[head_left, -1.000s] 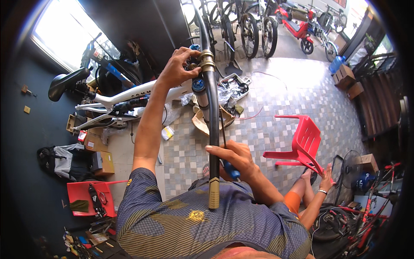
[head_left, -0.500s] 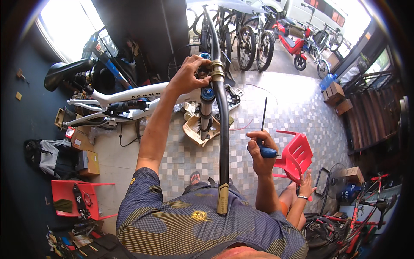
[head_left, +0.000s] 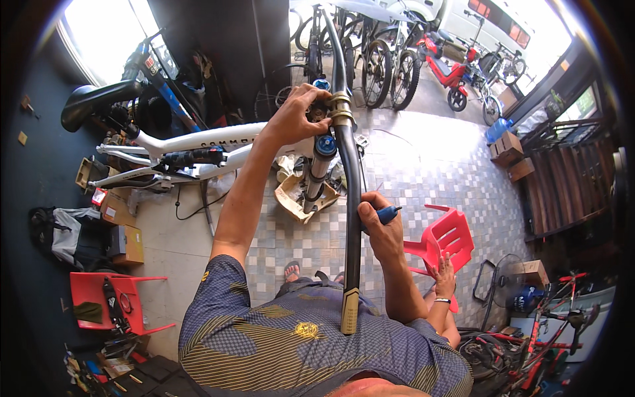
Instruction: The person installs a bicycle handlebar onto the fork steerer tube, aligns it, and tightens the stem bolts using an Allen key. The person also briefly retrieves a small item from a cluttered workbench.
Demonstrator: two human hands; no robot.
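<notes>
My left hand is closed around the bike's stem, thumb and fingers on either side just left of the gold handlebar clamp. A black handlebar runs through the clamp, its gold-marked near end at my chest. Below the hand is a fork leg with a blue top cap. My right hand grips a blue T-handle hex key beside the bar's right side. Its thin dark shaft points up along the bar; I cannot make out the tip.
The white bike frame extends left from the fork. Another person's hand rests by a red plastic chair at right. A cardboard box sits under the fork. Several parked bikes stand at the back.
My right hand has moved left and slightly up to the handlebar, bringing the hex key with it. The handlebar appears slightly farther right; my left hand keeps its hold on the stem.
</notes>
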